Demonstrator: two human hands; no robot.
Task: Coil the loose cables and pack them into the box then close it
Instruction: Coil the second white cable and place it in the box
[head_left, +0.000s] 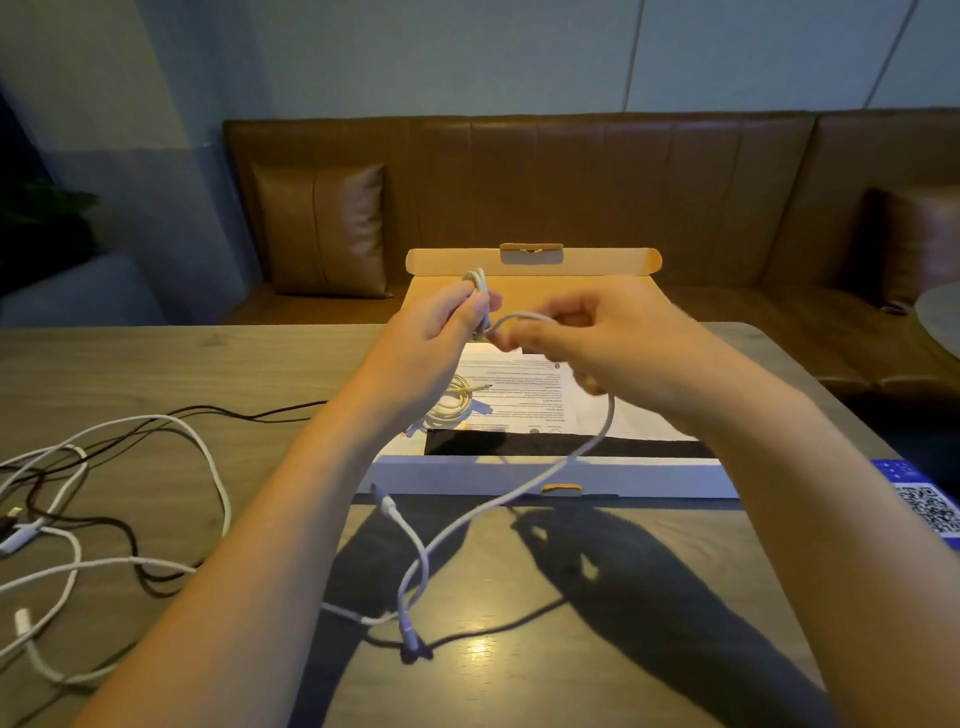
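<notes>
Brown leather seating with a cushion lines the wall behind the wooden table where I work. My left hand and right hand are raised over the open box, which sits toward the table's far edge with its cardboard lid standing upright at the back. My left hand grips a small bundle of loops of the white cable, fingers curled round it with the loops poking out above the fist. My right hand pinches the same cable just beside the left, fingers bent round the strand. From there the cable hangs down across the box's near wall and trails onto the table, where its plug end lies near the middle of the near edge.

Inside the box, a coiled cream cable rests at the left end, on a printed sheet that covers most of the floor, with a dark strip along the near side.

Loose white cables and a black cable lie tangled along the table's left edge. A blue card with a QR code sits at the right edge.
</notes>
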